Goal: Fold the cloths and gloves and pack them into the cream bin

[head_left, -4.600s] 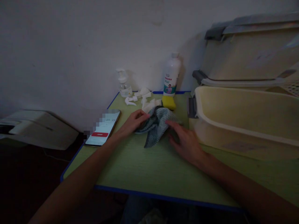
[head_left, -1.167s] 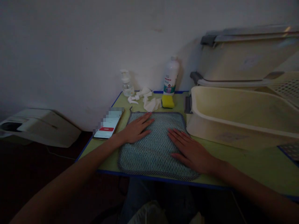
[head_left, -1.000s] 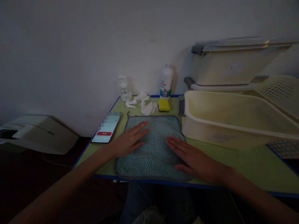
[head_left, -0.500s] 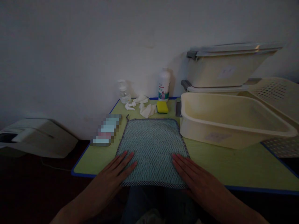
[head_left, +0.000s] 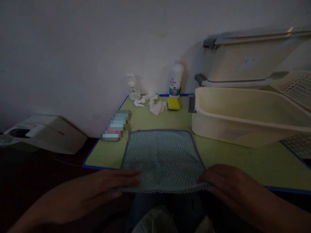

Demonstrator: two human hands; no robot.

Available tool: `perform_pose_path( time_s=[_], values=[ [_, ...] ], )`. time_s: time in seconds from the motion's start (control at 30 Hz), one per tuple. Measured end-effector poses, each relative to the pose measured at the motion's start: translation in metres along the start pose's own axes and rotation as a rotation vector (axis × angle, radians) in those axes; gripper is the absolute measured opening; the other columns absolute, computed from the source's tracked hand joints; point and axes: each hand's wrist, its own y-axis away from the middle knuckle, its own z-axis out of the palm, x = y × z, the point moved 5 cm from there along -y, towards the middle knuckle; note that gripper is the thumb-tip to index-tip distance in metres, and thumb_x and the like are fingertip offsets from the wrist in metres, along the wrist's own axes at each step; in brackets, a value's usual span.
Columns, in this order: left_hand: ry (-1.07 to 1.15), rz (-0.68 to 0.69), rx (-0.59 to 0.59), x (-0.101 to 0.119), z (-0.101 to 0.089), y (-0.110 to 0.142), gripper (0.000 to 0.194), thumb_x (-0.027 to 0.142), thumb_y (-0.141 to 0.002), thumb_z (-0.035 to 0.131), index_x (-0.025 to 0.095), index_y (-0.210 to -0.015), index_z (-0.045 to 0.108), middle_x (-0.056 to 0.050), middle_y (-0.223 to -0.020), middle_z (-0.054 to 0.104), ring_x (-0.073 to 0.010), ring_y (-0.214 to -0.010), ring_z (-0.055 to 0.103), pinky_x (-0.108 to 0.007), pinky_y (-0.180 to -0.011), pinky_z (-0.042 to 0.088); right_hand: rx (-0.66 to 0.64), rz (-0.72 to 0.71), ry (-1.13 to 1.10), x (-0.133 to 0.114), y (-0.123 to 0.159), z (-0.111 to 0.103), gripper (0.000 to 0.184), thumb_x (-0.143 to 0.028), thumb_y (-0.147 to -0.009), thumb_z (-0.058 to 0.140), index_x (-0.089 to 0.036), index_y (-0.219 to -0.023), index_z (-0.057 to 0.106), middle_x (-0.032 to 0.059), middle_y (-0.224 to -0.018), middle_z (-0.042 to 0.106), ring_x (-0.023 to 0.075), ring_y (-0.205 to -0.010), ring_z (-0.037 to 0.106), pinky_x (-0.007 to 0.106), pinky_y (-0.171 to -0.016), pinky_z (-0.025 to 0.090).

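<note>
A blue-green textured cleaning cloth [head_left: 160, 158] with a dark checked border lies spread on the green table, its near edge reaching past the table's front. At its near left corner is my left hand [head_left: 104, 187], fingers on top and thumb below, closed on the edge. My right hand [head_left: 228, 184] grips the near right corner in the same way, fingertips on the cloth. Part of each thumb is hidden. Beyond the cloth sit a yellow sponge [head_left: 173, 104], a crumpled white tissue [head_left: 157, 107] and a white spray nozzle [head_left: 139, 103].
A cream plastic bin [head_left: 233, 124] stands on the table's right, with stacked lidded bins [head_left: 243, 64] behind it. A white bottle [head_left: 176, 81] and a clear bottle [head_left: 133, 92] are at the back. A blurred-out phone-like object [head_left: 115, 127] lies left. Blue trim edges the table [head_left: 243, 165].
Both hands have gone from lying flat on the cloth to holding its near corners. The cloth has slid toward me. The whole view has shifted slightly.
</note>
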Motion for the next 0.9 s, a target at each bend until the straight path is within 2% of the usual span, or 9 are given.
perform_pose_path(
  time_s=[0.03, 0.07, 0.17, 0.23, 0.33, 0.4, 0.47, 0.7, 0.9],
  values=[
    [0.065, -0.018, -0.053, 0.000, -0.007, -0.005, 0.038, 0.035, -0.094, 0.037, 0.043, -0.130, 0.046, 0.008, -0.134, 0.053, -0.0146, -0.119, 0.055, -0.026, -0.098, 0.046, 0.002, 0.047, -0.048, 0.003, -0.008, -0.003, 0.036, -0.026, -0.095, 0.031, -0.023, -0.077, 0.061, 0.0019, -0.069, 0.068, 0.0154, -0.061, 0.063, 0.026, -0.056, 0.050],
    [0.117, -0.050, -0.053, -0.003, -0.015, -0.011, 0.037, 0.035, -0.095, 0.036, 0.040, -0.129, 0.049, 0.006, -0.133, 0.054, -0.0151, -0.119, 0.055, -0.027, -0.098, 0.046, 0.010, 0.088, -0.096, 0.007, -0.016, -0.005, 0.036, -0.029, -0.096, 0.031, -0.022, -0.074, 0.059, 0.0016, -0.066, 0.066, 0.0149, -0.059, 0.062, 0.025, -0.056, 0.049],
    [0.163, -0.135, 0.048, -0.022, -0.031, -0.034, 0.037, 0.037, -0.093, 0.037, 0.033, -0.127, 0.052, 0.002, -0.132, 0.056, -0.0174, -0.121, 0.052, -0.031, -0.101, 0.042, 0.045, 0.151, -0.204, 0.023, -0.042, -0.005, 0.033, -0.030, -0.095, 0.032, -0.020, -0.078, 0.058, 0.0032, -0.075, 0.066, 0.0149, -0.069, 0.063, 0.025, -0.064, 0.048],
    [0.127, -0.175, 0.108, -0.040, -0.033, -0.050, 0.037, 0.039, -0.091, 0.038, 0.027, -0.123, 0.055, -0.002, -0.128, 0.058, -0.0195, -0.118, 0.053, -0.034, -0.100, 0.042, 0.049, 0.196, -0.184, 0.038, -0.056, 0.002, 0.030, -0.029, -0.094, 0.035, -0.018, -0.079, 0.059, 0.0038, -0.076, 0.065, 0.0155, -0.071, 0.062, 0.025, -0.067, 0.047],
    [0.064, -0.205, 0.147, -0.062, -0.028, -0.073, 0.032, 0.037, -0.089, 0.038, 0.019, -0.097, 0.063, -0.006, -0.103, 0.067, -0.0203, -0.098, 0.061, -0.033, -0.087, 0.047, 0.018, 0.272, -0.048, 0.061, -0.073, 0.018, 0.029, -0.028, -0.091, 0.040, -0.017, -0.070, 0.056, 0.0032, -0.067, 0.062, 0.0147, -0.061, 0.059, 0.025, -0.059, 0.043],
    [0.030, -0.246, 0.166, -0.072, -0.026, -0.085, 0.029, 0.035, -0.088, 0.037, 0.018, -0.082, 0.060, -0.004, -0.084, 0.066, -0.0192, -0.082, 0.062, -0.031, -0.076, 0.047, 0.027, 0.301, 0.051, 0.071, -0.080, 0.027, 0.028, -0.025, -0.090, 0.042, -0.016, -0.067, 0.056, 0.0029, -0.063, 0.061, 0.0141, -0.058, 0.057, 0.025, -0.058, 0.041],
    [0.000, -0.296, 0.214, -0.077, -0.026, -0.093, 0.026, 0.033, -0.088, 0.038, 0.018, -0.077, 0.056, -0.004, -0.076, 0.063, -0.0192, -0.074, 0.060, -0.031, -0.070, 0.045, 0.033, 0.325, 0.113, 0.078, -0.087, 0.033, 0.025, -0.022, -0.088, 0.044, -0.016, -0.067, 0.056, 0.0028, -0.062, 0.060, 0.0137, -0.057, 0.056, 0.024, -0.057, 0.039],
    [-0.017, -0.396, 0.360, -0.082, -0.024, -0.112, 0.009, 0.026, -0.083, 0.043, 0.019, -0.084, 0.049, -0.003, -0.076, 0.060, -0.0203, -0.073, 0.058, -0.033, -0.070, 0.043, 0.055, 0.381, 0.155, 0.088, -0.096, 0.040, 0.018, -0.019, -0.084, 0.045, -0.017, -0.068, 0.053, -0.0010, -0.053, 0.052, 0.0121, -0.048, 0.050, 0.022, -0.049, 0.032],
    [-0.077, -0.431, 0.383, -0.085, -0.022, -0.121, 0.009, 0.024, -0.083, 0.039, 0.019, -0.083, 0.047, -0.002, -0.070, 0.056, -0.0214, -0.069, 0.057, -0.032, -0.065, 0.042, 0.057, 0.404, 0.213, 0.089, -0.097, 0.043, 0.009, -0.018, -0.083, 0.045, -0.017, -0.078, 0.053, -0.0016, -0.052, 0.050, 0.0136, -0.047, 0.049, 0.023, -0.049, 0.029]
  ],
)
